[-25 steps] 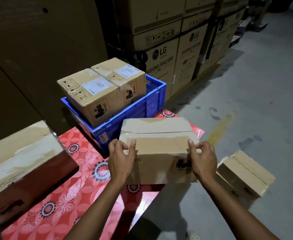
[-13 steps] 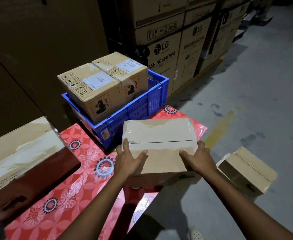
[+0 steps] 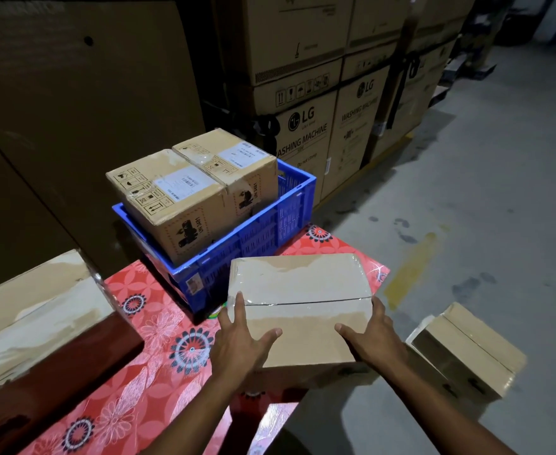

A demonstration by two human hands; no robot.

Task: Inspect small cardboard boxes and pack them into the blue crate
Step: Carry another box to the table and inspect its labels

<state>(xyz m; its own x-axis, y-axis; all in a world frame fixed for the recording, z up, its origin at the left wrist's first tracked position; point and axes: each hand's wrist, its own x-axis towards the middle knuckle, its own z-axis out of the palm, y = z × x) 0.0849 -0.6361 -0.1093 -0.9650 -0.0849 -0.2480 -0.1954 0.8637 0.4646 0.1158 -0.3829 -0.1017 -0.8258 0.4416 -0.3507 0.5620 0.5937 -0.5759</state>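
**Box (image 3: 299, 290) now tipped to show its taped top**

At the far left, a big box (image 3: 33, 323) lies on the desk (image 3: 158, 323), which has a red flowery cloth. Next comes the blue crate (image 3: 260, 238), at the back of the desk. Two boxes (image 3: 168, 195) sit in it side by side and stick up over its rim. The near right part of the crate looks free.

Just in front of the crate is the box the person is checking. It is over the near corner of the desk. I cannot tell if its bottom rests there. A second ago its front, with a dark print, faced the person. Now the taped top shows. The left hand (image 3: 240, 343) and the right hand (image 3: 375, 339) have slid lower. Each grip is apart: the fingers are spread flat and press the box from both sides, not curled round it.

So I think the looking-over is still going on and this box is not packed yet. Lifting it into the crate likely comes next.

At the far right, a spare box (image 3: 463, 349) waits on the floor (image 3: 467, 224).
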